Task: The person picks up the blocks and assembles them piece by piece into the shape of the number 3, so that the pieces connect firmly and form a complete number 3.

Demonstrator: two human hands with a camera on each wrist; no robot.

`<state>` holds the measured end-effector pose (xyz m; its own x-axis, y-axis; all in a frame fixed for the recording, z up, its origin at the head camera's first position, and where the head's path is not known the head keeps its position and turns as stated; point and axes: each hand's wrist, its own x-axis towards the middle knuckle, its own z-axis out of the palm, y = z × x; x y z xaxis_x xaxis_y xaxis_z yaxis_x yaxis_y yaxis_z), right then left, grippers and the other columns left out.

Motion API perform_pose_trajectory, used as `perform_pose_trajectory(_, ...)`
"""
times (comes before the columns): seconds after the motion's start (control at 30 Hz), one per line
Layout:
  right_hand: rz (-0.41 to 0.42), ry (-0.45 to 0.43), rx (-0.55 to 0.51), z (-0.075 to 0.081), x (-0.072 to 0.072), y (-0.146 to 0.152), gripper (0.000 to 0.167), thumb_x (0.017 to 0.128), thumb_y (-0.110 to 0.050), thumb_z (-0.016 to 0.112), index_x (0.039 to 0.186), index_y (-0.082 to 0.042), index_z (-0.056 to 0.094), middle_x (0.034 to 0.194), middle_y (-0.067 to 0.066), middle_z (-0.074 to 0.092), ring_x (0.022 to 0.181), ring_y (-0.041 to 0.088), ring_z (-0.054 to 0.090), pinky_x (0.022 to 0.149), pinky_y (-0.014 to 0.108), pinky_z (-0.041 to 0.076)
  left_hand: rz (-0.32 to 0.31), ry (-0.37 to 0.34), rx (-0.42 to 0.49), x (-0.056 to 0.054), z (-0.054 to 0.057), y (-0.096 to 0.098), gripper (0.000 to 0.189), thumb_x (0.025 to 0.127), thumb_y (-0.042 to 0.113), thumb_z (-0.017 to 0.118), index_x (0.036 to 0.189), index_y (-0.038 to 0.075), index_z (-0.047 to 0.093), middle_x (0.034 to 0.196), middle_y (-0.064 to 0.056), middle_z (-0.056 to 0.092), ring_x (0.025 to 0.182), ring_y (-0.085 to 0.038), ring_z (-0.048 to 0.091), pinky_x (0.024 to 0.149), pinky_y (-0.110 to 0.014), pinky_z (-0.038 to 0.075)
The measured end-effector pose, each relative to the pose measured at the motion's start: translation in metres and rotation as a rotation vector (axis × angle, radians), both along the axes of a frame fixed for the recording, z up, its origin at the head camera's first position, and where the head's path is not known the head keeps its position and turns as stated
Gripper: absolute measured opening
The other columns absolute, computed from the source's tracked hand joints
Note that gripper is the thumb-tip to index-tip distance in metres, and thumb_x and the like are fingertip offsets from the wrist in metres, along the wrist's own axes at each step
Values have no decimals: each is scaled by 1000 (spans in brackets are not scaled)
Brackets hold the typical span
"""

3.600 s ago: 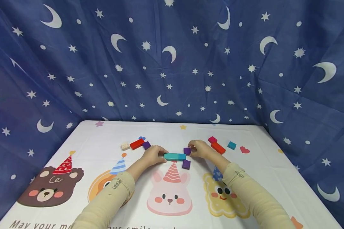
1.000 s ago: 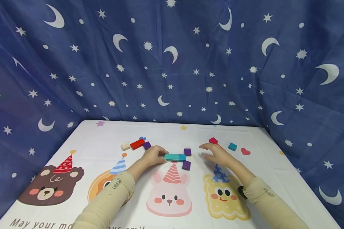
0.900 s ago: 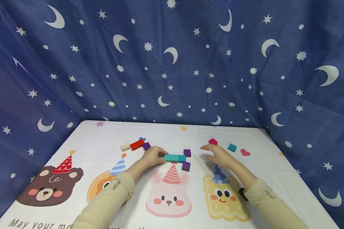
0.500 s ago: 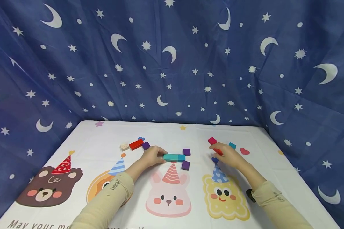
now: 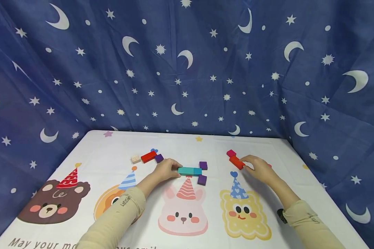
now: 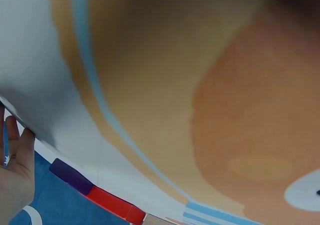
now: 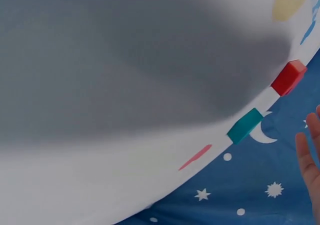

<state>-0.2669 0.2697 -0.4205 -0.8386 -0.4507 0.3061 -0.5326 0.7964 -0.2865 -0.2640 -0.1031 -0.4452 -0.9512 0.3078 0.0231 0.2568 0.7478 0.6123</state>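
Note:
My left hand (image 5: 166, 169) pinches the left end of a long teal block (image 5: 185, 171) between thumb and fingers. At that block's right end sits a blue cube (image 5: 197, 171). Two purple cubes touch its corners, a far one (image 5: 203, 165) and a near one (image 5: 202, 180). My right hand (image 5: 258, 168) is beside a red block (image 5: 237, 162), fingers spread and fingertips right at its right side. A pink cube (image 5: 231, 153) adjoins the red block's far end. In the right wrist view a teal-blue cube (image 7: 245, 126) shows; the right hand hides it in the head view.
Left of centre, a pale speckled cube (image 5: 135, 159), another red block (image 5: 149, 157) and a purple cube (image 5: 159, 158) lie in a row behind the left hand. A white tablecloth (image 5: 261, 145) with printed cartoon figures covers the table. A blue star-patterned curtain (image 5: 193, 69) hangs behind.
My right hand has left the far purple cube and moved right, over the red block and then to its right side, now covering the teal-blue cube. The left hand has stayed in place.

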Motion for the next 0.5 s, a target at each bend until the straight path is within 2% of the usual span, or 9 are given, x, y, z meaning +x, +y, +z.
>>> perform_pose_trajectory(0.33, -122, -41, 4, -3, -1, 10, 26, 80, 1, 68, 106, 2, 67, 107, 20, 67, 102, 38, 62, 90, 52, 49, 12, 7, -4, 1, 2, 2, 33, 74, 13, 79, 106, 9, 73, 107, -7, 70, 99, -20, 61, 94, -41, 48)
perform_pose_trajectory(0.5, -154, -73, 16, -6, -4, 15, 25, 82, 0, 67, 107, 2, 66, 108, 21, 66, 100, 37, 62, 90, 52, 48, 21, 8, -9, 2, 3, 2, 33, 73, 14, 80, 105, 10, 73, 107, -6, 70, 99, -20, 61, 93, -41, 48)
